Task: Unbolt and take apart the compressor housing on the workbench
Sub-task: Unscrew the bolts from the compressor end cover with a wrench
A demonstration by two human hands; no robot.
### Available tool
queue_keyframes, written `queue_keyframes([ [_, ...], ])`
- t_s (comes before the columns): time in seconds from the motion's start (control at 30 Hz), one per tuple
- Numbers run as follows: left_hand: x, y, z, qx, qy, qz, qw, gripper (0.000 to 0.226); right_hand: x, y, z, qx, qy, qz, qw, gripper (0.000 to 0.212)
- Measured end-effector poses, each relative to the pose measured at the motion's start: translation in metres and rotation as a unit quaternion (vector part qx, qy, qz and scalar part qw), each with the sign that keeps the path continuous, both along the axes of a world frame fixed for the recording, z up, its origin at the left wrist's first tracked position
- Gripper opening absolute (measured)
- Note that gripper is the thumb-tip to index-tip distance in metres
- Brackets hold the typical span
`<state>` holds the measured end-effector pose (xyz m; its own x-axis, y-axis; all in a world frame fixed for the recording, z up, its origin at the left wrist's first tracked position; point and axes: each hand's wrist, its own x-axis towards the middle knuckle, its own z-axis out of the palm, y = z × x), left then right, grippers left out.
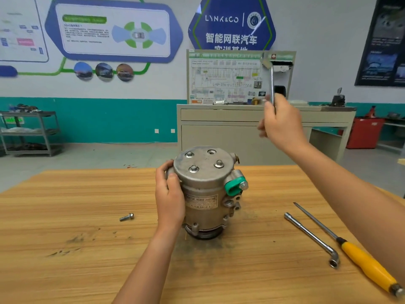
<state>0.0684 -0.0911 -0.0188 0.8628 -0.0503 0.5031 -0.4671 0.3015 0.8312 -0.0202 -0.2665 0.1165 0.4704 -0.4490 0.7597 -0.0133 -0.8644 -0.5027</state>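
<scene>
1. The compressor (206, 189) is stood upright mid-workbench (87, 216) and is gripped round its upper side by the left hand (169, 196).
2. A wrench (272, 84) is held up high, with the right hand (280, 126) curled round its shaft.
3. "SQMW-24551" can sorta be read on the compressor's label (201, 200); "LYNK&CO" is printed on the wall sign (221, 19).

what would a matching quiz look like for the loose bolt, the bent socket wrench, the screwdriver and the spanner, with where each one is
1 loose bolt
2 bent socket wrench
3 screwdriver
4 spanner

A held up by the right hand
B on the table, left of the compressor
C on the table, between compressor and screwdriver
D farthest right on the table

Pairs: 1-B, 2-C, 3-D, 4-A
</scene>
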Motion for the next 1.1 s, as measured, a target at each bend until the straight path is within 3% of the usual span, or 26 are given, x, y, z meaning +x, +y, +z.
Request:
queue_keyframes([
  [0.1, -0.003, -0.001, -0.003, 0.000, -0.004, 0.002, 1.000, 0.021, -0.042, 0.017, -0.017, -0.124, 0.158, -0.007, 0.980, 0.038],
  [0.17, -0.005, -0.004, -0.003, 0.004, -0.008, -0.001, 1.000, 0.020, -0.066, 0.027, -0.035, -0.237, 0.278, -0.057, 0.929, 0.042],
  [0.23, -0.007, -0.006, -0.003, 0.007, -0.011, -0.004, 1.000, 0.022, -0.083, 0.035, -0.049, -0.282, 0.344, -0.101, 0.890, 0.042],
  [0.43, -0.013, -0.013, 0.000, 0.003, -0.028, -0.006, 1.000, 0.017, -0.092, 0.042, -0.055, -0.281, 0.383, -0.133, 0.870, 0.047],
  [0.6, -0.018, -0.017, 0.002, -0.005, -0.032, 0.007, 0.999, 0.030, -0.096, 0.082, -0.050, -0.330, 0.467, -0.205, 0.795, 0.068],
  [0.8, -0.019, -0.020, 0.001, 0.009, -0.042, 0.015, 0.999, 0.032, -0.092, 0.095, -0.050, -0.362, 0.508, -0.209, 0.753, 0.065],
  [1.1, -0.018, -0.020, -0.001, 0.006, -0.039, 0.016, 0.999, 0.034, -0.094, 0.097, -0.056, -0.371, 0.455, -0.215, 0.781, 0.064],
])
